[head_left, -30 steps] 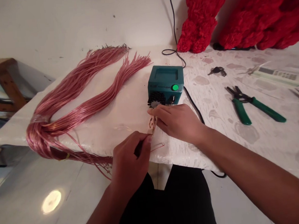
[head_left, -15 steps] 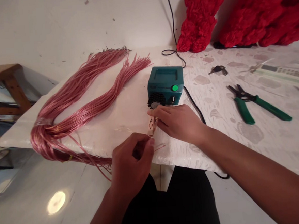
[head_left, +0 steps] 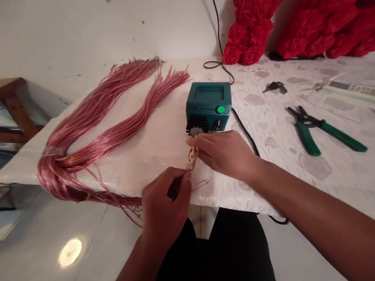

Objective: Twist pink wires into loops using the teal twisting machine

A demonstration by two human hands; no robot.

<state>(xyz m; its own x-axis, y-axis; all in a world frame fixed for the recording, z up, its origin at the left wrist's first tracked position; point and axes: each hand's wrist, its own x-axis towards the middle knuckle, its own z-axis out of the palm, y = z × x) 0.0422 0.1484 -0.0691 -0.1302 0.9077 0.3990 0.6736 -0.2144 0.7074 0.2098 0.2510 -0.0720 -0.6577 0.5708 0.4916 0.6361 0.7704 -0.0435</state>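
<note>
My right hand (head_left: 228, 152) is closed on a small pale block (head_left: 191, 156) with dark curved markings, just below the bristly black wheel (head_left: 197, 126) of a teal machine (head_left: 208, 105). My fingers hide part of the block, so I cannot tell whether it touches the wheel. At the block's lower end, my left hand (head_left: 167, 197) pinches a thin pink wire. A thin wire end with a tiny loop (head_left: 207, 182) sticks out to the right of that hand. Left of it lies a large bundle of pink wires (head_left: 107, 142), some hanging over the table edge.
Green-handled pliers (head_left: 326, 130) and keys (head_left: 275, 87) lie to the right on the covered table (head_left: 162, 151). Behind them are a pale keypad device (head_left: 352, 90) and red flower masses (head_left: 248, 25). A black cable (head_left: 245, 130) runs beside the machine. A wooden stool (head_left: 15, 109) stands far left.
Both hands keep nearly the same position and grip. The view has shifted very slightly; the block and the pinched wire show no clear movement.
</note>
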